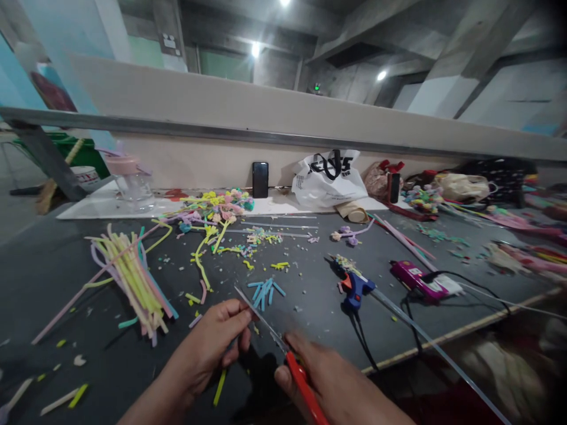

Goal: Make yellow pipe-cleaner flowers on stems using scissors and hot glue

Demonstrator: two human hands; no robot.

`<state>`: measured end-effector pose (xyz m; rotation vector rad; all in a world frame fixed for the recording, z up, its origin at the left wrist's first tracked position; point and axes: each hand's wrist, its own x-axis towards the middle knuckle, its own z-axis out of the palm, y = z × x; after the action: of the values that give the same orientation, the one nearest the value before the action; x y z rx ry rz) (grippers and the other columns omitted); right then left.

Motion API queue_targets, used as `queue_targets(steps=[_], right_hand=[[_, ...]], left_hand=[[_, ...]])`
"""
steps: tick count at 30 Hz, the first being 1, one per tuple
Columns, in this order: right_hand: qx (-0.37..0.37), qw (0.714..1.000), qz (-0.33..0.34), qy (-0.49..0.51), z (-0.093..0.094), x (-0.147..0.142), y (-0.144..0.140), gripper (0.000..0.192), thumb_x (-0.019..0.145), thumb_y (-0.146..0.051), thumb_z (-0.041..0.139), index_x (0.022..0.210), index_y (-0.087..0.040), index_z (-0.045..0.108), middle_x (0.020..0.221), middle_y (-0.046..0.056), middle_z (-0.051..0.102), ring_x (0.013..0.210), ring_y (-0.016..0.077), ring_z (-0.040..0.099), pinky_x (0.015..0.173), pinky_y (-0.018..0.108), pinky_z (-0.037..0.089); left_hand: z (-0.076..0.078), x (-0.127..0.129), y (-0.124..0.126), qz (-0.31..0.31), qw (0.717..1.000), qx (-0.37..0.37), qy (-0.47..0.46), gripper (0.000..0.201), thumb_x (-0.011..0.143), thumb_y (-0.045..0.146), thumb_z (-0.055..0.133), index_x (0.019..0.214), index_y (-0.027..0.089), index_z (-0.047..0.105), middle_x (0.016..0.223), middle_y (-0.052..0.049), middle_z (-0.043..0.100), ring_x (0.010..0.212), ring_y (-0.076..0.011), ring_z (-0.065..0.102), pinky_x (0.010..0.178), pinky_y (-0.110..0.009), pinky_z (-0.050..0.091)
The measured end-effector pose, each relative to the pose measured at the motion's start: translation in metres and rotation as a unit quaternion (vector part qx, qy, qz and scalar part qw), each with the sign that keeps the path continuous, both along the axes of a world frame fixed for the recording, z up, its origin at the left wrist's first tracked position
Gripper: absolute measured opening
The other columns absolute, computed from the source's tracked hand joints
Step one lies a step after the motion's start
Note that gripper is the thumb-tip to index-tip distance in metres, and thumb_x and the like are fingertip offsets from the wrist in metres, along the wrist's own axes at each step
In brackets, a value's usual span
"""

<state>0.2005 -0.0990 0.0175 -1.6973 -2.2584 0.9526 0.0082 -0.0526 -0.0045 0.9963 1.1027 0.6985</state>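
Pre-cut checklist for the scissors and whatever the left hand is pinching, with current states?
1. Right hand grips the red-handled scissors: ok.
2. Scissor blades open, pointing up-left over the table: ok.
3. Left hand pinches a piece by the blades: cannot tell what it is, too small.
4. Left fingers clear of the blades: not ok, they sit right against them.
5. Blue glue gun and its cord lie apart to the right: ok.
6. Pipe cleaner bundle lies apart to the left: ok.
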Motion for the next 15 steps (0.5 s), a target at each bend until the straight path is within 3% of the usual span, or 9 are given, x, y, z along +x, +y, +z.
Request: queue_targets(steps=[3,15], right_hand=[[-0.007,1.0,0.007,-0.001,0.001,0.0014,-0.0013,0.025,0.084,-0.042,0.046,0.097,-0.021,0.052,0.072,0.002,0.064,0.06,0.0144,0.056,0.053,0.022,0.032],[0.0,1.0,0.01,0.007,0.0022,0.0024,0.0005,0.021,0.084,-0.04,0.046,0.093,-0.022,0.053,0.071,0.001,0.063,0.059,0.0128,0.056,0.051,0.021,0.032]], left_hand=[[0.0006,-0.0001,0.001,-0.006,1.0,-0.003,0.003,0.032,0.075,0.043,0.05,0.087,0.015,0.055,0.039,0.008,0.043,0.029,-0.0017,0.018,0.033,-0.017,0.009],[-0.0017,-0.0004,0.0027,-0.007,1.0,-0.027,-0.004,0.031,0.074,0.047,0.052,0.073,0.016,0.052,0.038,0.008,0.043,0.029,-0.0014,0.019,0.033,-0.017,0.007]])
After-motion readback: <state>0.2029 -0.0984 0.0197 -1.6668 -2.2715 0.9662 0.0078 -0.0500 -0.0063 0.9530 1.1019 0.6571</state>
